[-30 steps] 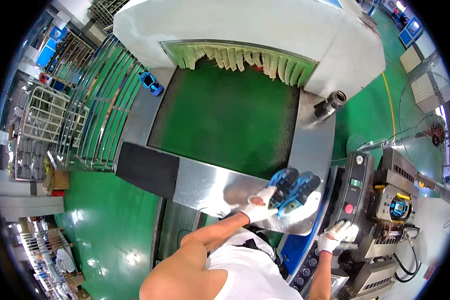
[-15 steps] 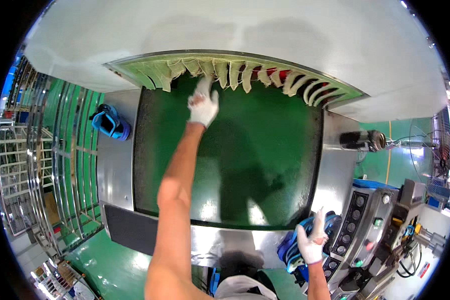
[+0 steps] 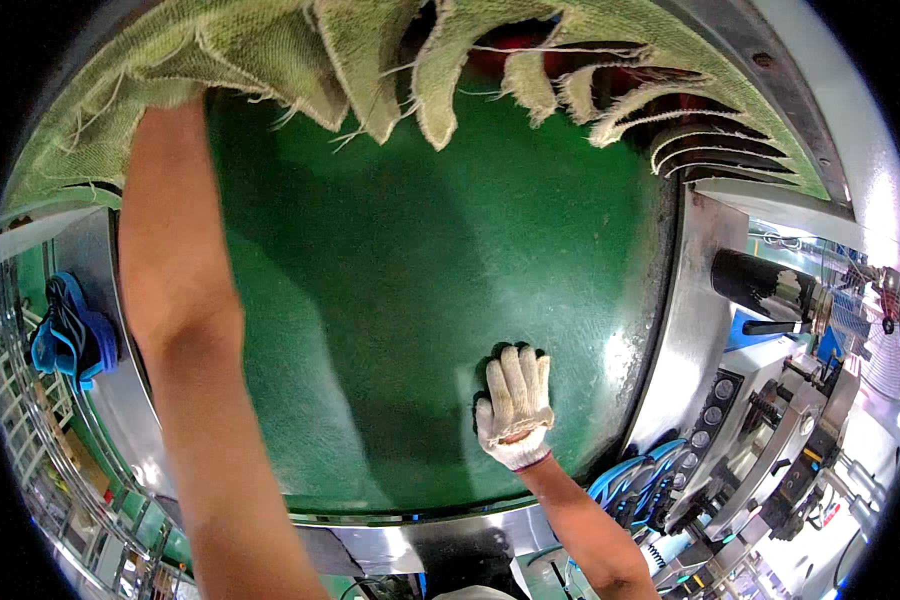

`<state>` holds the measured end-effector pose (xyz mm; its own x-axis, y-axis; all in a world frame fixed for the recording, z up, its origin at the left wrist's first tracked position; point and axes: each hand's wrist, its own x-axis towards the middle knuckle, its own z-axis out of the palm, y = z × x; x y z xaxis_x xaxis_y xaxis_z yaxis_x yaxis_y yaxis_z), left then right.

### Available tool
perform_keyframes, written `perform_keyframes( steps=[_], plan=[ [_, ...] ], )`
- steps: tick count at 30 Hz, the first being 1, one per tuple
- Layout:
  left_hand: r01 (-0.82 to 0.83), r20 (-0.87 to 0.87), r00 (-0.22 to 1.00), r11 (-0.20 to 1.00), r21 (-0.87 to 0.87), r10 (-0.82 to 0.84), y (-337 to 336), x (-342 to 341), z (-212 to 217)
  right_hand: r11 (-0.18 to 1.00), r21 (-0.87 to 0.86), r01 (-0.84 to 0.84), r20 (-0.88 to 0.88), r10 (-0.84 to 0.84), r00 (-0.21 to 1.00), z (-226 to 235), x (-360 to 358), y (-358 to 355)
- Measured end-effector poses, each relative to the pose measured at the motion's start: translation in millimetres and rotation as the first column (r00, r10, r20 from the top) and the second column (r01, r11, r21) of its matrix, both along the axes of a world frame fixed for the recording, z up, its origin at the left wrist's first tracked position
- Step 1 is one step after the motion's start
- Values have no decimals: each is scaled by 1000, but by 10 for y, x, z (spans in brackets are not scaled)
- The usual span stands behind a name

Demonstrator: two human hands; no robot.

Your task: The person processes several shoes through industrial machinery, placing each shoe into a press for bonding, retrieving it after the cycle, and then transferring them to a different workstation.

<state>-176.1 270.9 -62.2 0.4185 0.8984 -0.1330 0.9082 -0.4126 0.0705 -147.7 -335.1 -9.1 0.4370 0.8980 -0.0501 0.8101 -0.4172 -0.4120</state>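
Note:
My right hand point(image 3: 514, 402), in a white knit glove, rests flat with fingers apart on the green conveyor belt point(image 3: 420, 280), near its front right. My left forearm point(image 3: 175, 300) stretches far forward along the belt's left side. My left hand is hidden behind the frayed green fabric curtain strips point(image 3: 370, 60) at the machine's tunnel mouth. Nothing shows in either hand.
A steel frame point(image 3: 685, 330) borders the belt on the right, with a black cylinder point(image 3: 760, 285) and a control panel with knobs point(image 3: 715, 410) beside it. Blue items point(image 3: 65, 335) lie on the left ledge. More blue items point(image 3: 635, 485) sit at lower right.
My head has leaned much closer to the tunnel mouth. My left hand has gone behind the curtain strips. My right hand has moved from the blue items onto the belt.

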Motion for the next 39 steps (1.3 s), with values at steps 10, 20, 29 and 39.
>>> perform_keyframes(
  steps=[10,20,29,39],
  plan=[
    [86,75,993,994,67,-91,-768,-348,824,999,37,14,71,-17,997,101,-67,-103],
    [201,510,826,971,131,-240,-4390,-2020,1205,954,-252,165,-511,-276,814,1307,-553,-837],
    [878,706,375,474,-63,-601,-6512,-1308,3138,973,157,171,77,-184,980,2233,-1071,-2273],
    [853,718,-521,-321,412,-461,-9632,-55,4911,202,66,977,-893,-425,148,3835,-1421,-5388]
  ],
)
